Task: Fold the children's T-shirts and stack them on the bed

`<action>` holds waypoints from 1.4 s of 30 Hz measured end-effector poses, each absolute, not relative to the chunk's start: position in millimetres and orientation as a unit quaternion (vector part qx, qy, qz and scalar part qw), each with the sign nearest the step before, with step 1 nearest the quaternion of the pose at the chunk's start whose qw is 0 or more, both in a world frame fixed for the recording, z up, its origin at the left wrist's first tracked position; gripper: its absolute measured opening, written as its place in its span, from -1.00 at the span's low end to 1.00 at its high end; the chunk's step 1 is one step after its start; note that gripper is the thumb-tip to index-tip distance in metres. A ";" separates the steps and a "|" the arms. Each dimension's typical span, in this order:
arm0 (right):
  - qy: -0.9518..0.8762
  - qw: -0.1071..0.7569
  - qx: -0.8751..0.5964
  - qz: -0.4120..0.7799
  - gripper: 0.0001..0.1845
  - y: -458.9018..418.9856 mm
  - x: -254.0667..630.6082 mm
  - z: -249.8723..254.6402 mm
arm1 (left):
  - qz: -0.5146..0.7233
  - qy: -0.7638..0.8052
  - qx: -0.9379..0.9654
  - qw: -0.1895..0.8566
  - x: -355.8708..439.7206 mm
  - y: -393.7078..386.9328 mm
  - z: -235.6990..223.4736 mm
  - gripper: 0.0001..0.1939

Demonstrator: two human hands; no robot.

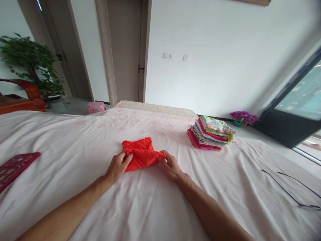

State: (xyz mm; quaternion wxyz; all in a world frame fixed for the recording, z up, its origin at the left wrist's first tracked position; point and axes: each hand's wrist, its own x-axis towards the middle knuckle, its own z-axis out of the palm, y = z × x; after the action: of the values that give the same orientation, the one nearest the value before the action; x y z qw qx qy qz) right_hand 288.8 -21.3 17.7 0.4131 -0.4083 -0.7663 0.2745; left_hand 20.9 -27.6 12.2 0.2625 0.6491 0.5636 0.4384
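Note:
A bright red cloth garment (141, 157), partly folded over itself, lies on the pale sheet (147, 207) in front of me. Its exact kind I cannot make out. My left hand (117, 165) pinches the left end of its folded-over edge between thumb and fingers. At the opposite end, my right hand (172, 166) grips a corner that sticks out to the right. Behind the held edge, part of the red fabric rests flat on the sheet. To the right and farther back stands a stack of folded clothes (210, 133) in several colours and prints.
A dark red patterned flat object (17, 167) lies at the left. Eyeglasses (298, 202) with thin dark temples rest at the right. Beyond the sheet are a pink stool (96, 107), a potted plant (32, 63), purple flowers (243, 117) and a closed door (124, 50).

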 end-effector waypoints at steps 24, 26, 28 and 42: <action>-0.688 0.333 -0.615 0.193 -0.76 96.9 221.9 16.6 | 0.313 0.724 0.600 0.135 -3.9 55.7 16.7 -0.69; -0.690 0.310 -0.631 0.171 -0.76 98.0 222.3 16.8 | 0.293 0.735 0.599 0.125 -2.4 60.1 15.1 -0.67; -0.697 0.279 -0.644 0.145 -0.72 96.7 223.0 18.9 | 0.274 0.743 0.599 0.118 -1.3 61.3 15.1 -0.64; -0.867 0.213 -0.450 0.019 -0.50 62.2 200.8 21.1 | 0.289 0.539 0.790 -0.037 42.7 37.9 6.2 -0.56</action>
State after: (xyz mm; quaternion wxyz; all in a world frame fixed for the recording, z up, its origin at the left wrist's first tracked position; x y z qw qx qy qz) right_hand 200.8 62.2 21.1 0.2127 -0.4503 -0.8670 0.0191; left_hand 42.7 37.9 6.2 -0.0374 0.7902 0.5389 0.2895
